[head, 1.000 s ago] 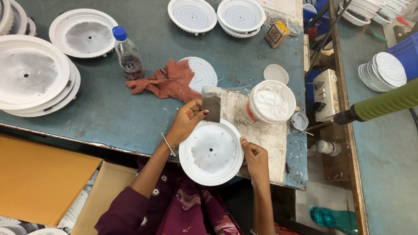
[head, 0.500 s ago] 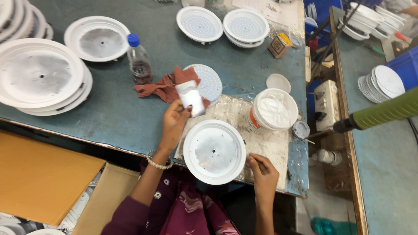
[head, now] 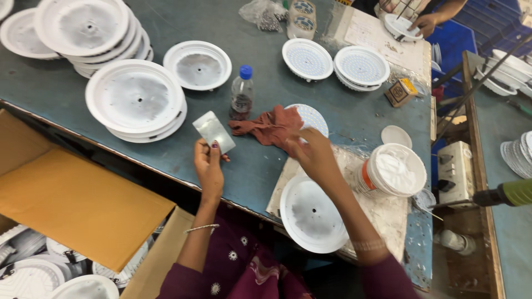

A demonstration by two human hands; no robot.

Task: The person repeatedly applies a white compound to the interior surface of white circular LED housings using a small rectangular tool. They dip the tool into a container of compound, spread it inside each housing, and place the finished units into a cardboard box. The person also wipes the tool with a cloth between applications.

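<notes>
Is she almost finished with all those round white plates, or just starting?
Somewhere in the middle, it seems. Stacks of round white metal discs sit on the blue-green table, though whether they are finished cannot be told. One white disc lies on the smeared board before her. Her left hand holds a small silvery rectangular plate; her right hand reaches toward the reddish-brown rag.

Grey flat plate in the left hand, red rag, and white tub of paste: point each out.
grey flat plate point(head: 213, 132): head view, middle of its face.
red rag point(head: 265, 127): head view, centre of the cloth.
white tub of paste point(head: 394, 170): head view, paste surface inside.
</notes>
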